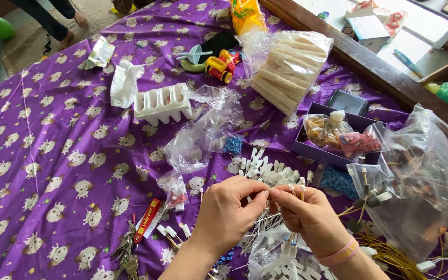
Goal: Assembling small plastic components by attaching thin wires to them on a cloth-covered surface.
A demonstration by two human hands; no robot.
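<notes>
My left hand (229, 212) and my right hand (309, 215) meet over a purple cloth with a puppy print (53, 155). Both pinch a small white connector piece (264, 194) between thumb and forefinger. My right hand also grips a bundle of thin wires with blue and yellow ends (292, 239); a pink band sits on that wrist. Just beyond my fingers lies a pile of small white plastic connectors (268, 171). Thin wires (265, 223) lie under my hands.
A purple box (322, 150) holds bagged parts. A large clear bag of wired parts (421, 181) lies right. A white plastic mould (162, 103), toy vehicle (221, 65), bag of pale sticks (286, 70), keys (128, 254), red lighter (149, 219) and wooden bed edge (369, 62) surround.
</notes>
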